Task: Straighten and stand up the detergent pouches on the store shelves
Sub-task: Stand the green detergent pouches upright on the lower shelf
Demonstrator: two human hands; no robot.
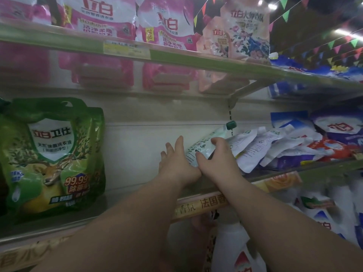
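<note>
Holding: my right hand (217,158) curls over the lower part of a pale green spouted pouch (204,147), thumb on its face and fingers over its top edge.
Left hand (176,161): fingers straight and spread, flat against the pouch's left side, palm toward it.
Pouch position: tilted, green cap (231,125) up and to the right, its bottom corner tucked between my two hands on the middle shelf (279,174).
Pouch feel and look: soft glossy film, crinkled, printed with small dark marks.
Neighbours: slumped white pouches (253,148) lie just right of it, overlapping one another, with blue and red bags (334,146) beyond.
Left side: tall green pouches (51,152) with a deer picture stand upright, well apart from my hands.
Upper shelf (176,57): pink pouches (169,26) and a floral pouch (247,30) stand in a row.
Room: shop aisle, pale back panel (137,138), coloured pennants (284,8) strung overhead.
</note>
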